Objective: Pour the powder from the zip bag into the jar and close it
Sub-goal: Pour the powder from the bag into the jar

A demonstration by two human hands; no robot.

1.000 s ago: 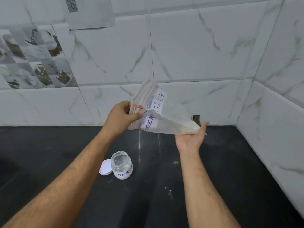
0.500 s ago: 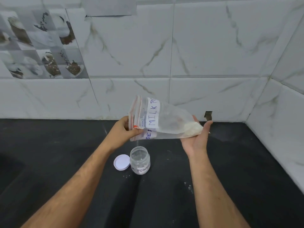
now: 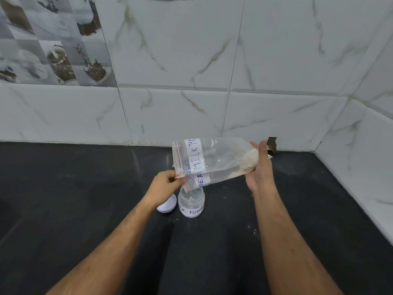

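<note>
Zip bag had dropped, mouth over open jar; left hand fingers pinched its mouth corner, right hand cupped its powder end.

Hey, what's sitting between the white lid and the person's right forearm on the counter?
In the head view, the open jar stands between the white lid and the right forearm, touching or nearly touching the lid; past it lies bare black counter with a few powder specks.

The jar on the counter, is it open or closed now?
Open. The jar stands upright with no lid on its mouth; the white lid lies on the counter just left of it.
</note>
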